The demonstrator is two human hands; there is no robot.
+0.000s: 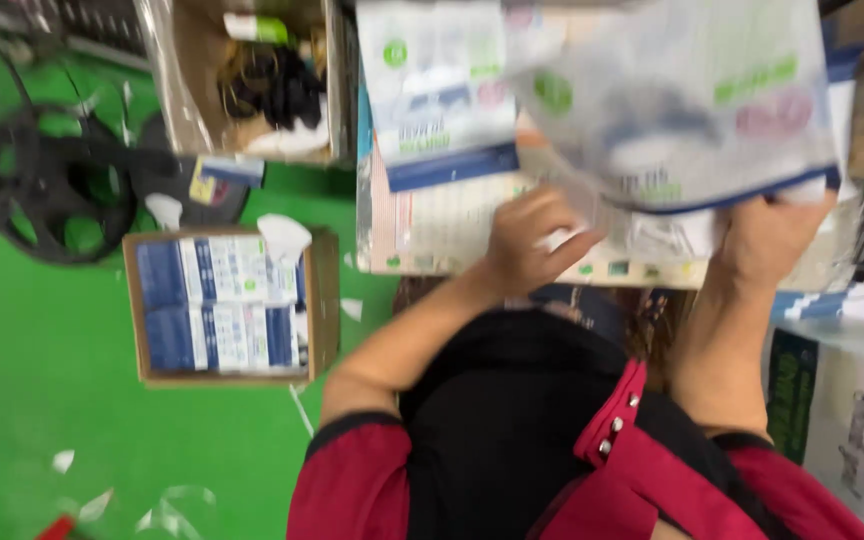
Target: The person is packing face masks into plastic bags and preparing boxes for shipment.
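Note:
I look down over my own body in a red and black top. My left hand [529, 243] rests with curled fingers on a flat printed package and a small white piece at the lower edge of a clear printed plastic bag [672, 95]. My right hand [774, 235] grips that bag's lower right edge from beneath. The bag is blurred by motion and lies over a stack of flat printed packages [442, 225]. A second similar bag [437, 85] lies to its left.
An open cardboard box [317, 300] of blue and white cartons stands on the green floor [42, 380]. Another box [182, 80] with dark items sits farther back. A black wheeled base [47, 170] is at left. Paper scraps litter the floor. More boxes stand at right.

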